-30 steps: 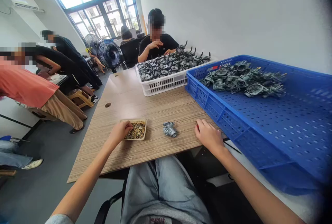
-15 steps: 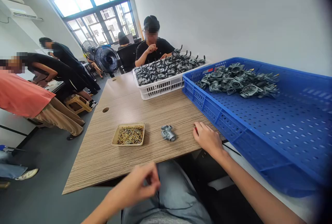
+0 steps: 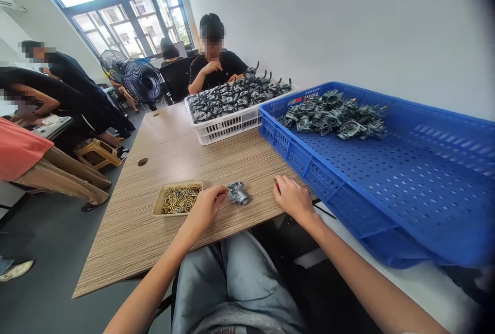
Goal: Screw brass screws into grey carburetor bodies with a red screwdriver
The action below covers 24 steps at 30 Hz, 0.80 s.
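Note:
A grey metal carburetor (image 3: 238,193) lies on the wood-grain table near its front edge. My left hand (image 3: 207,205) meets its left side, thumb and forefinger pinched together at the edge of the metal. Just left of that hand stands a shallow cream tray (image 3: 158,206) full of small brass-coloured jets or screws (image 3: 178,199). My right hand (image 3: 293,197) rests on the table to the right of the carburetor, fingers curled. A bit of something red (image 3: 277,185) shows at its fingertips; the rest is covered by the hand.
A large blue crate (image 3: 309,169) on the right holds a heap of carburetors (image 3: 336,115). Behind it, a white basket (image 3: 228,130) is filled with more dark parts. A person (image 3: 216,66) sits across the table. Other people and floor fans (image 3: 142,81) are at the left.
My left hand has risen from above my lap to the carburetor's left side. My right hand stays on the table with the red thing. The view has turned slightly to the right.

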### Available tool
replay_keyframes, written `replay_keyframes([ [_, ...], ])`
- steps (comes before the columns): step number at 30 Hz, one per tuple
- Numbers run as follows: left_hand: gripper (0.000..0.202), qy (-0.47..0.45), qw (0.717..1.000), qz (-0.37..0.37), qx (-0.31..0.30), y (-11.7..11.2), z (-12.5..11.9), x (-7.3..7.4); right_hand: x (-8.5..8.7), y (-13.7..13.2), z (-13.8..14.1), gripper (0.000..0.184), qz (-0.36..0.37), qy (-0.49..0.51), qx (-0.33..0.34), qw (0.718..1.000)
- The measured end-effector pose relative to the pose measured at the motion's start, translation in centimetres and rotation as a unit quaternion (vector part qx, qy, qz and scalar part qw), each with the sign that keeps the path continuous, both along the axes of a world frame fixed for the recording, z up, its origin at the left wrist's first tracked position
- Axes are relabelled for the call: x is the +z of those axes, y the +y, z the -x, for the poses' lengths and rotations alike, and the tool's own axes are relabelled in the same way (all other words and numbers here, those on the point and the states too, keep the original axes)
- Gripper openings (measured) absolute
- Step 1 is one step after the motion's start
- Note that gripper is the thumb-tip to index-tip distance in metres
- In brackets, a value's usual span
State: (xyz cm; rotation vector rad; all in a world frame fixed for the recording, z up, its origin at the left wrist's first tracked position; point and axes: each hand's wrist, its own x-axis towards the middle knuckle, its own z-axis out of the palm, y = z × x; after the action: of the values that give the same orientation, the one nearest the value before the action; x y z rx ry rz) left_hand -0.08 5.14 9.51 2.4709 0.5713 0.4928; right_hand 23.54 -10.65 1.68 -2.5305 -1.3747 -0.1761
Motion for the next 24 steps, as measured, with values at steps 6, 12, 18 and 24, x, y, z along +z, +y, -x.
replay_keyframes([
  [6,0.011,0.038,0.999,0.004,-0.021,1.6,-2.2,-1.9,0.2,0.0,0.0,0.023,0.007,0.004,0.0,1.0],
  [12,0.016,0.031,0.999,0.026,-0.02,1.6,-2.0,-1.9,0.5,0.0,-0.1,0.022,0.014,0.017,0.001,1.0],
  [18,0.018,0.03,0.999,0.043,-0.014,1.7,-2.5,-2.2,0.9,-0.1,0.0,0.022,0.019,0.024,0.003,1.0],
  [24,0.019,0.016,0.999,0.046,-0.007,1.5,-2.1,-2.3,1.1,-0.2,0.0,0.022,0.027,0.028,-0.002,0.999],
])
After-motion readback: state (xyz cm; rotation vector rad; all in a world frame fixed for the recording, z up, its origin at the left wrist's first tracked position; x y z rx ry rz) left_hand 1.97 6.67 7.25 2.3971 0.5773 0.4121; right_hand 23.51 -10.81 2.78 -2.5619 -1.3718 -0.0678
